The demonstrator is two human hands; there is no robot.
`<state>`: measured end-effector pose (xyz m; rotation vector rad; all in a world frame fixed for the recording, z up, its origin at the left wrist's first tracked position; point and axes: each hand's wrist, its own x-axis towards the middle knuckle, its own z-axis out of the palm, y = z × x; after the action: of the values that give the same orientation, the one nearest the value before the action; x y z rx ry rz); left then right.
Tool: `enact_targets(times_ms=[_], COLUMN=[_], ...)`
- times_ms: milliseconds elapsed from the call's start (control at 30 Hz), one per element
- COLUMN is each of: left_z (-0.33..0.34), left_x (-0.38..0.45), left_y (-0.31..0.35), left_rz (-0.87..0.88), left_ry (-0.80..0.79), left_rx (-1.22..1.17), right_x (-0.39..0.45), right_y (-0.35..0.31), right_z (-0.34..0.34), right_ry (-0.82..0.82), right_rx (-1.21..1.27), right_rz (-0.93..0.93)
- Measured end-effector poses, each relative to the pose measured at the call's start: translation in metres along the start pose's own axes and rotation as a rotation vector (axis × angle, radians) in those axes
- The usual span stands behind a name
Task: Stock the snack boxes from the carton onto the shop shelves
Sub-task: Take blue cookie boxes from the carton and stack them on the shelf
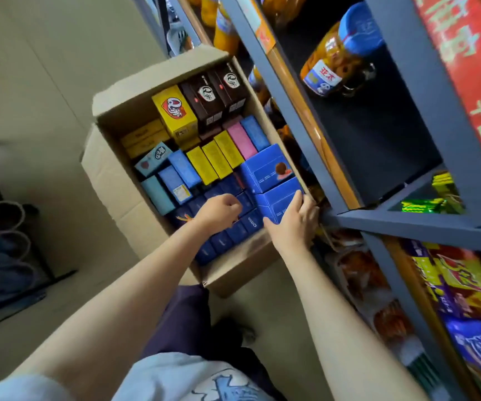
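The step in hand is the pick from the carton [112, 157], which stands open on the floor just beside the shelves [300, 117]. The right hand [292, 224] is clasped round the near end of a blue box [276, 202], thumb along its left edge and fingers wrapped over its right side, against the carton wall next to the shelf post. Just beyond that grip a second blue box [265, 167] of the same sort stands touching the held one, and to the left of the grip lie rows of flat dark-blue packs [233, 231]. The left hand [219, 211] hovers over those packs with its fingers curled under; whether it pinches one or holds nothing I cannot tell, since the fingertips are hidden. Further beyond both hands the carton is packed with yellow, pink, pale-blue and brown boxes, so the stocking looks barely begun (the carton reads as nearly full). I judge the next move to be a lift of the held box straight up, clear of its neighbour and the carton wall, then a swing to the right into a shelf bay; the dark bay with the jar [337, 59] has bare room. The fit beside the wall is tight, so the lift wants care not to drag the neighbour out too.
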<state>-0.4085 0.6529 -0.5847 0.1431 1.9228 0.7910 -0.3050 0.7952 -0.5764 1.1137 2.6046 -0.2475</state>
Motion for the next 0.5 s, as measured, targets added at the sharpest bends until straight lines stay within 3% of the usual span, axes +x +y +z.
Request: enact_targets(times_ms=[267, 367, 500], left_z=[0.004, 0.007, 0.019], left_x=[-0.003, -0.010, -0.033], left_y=[0.006, 0.003, 0.006], left_rz=[0.012, 0.061, 0.293], left_ry=[-0.036, -0.016, 0.031], left_rx=[-0.036, 0.053, 0.122], right_x=[0.011, 0.004, -0.020], right_y=[-0.010, -0.011, 0.004], right_z=[-0.009, -0.022, -0.059], right_ry=[-0.052, -0.100, -0.181], right_rx=[-0.088, 0.009, 0.315], right_rz=[0.057, 0.058, 0.102])
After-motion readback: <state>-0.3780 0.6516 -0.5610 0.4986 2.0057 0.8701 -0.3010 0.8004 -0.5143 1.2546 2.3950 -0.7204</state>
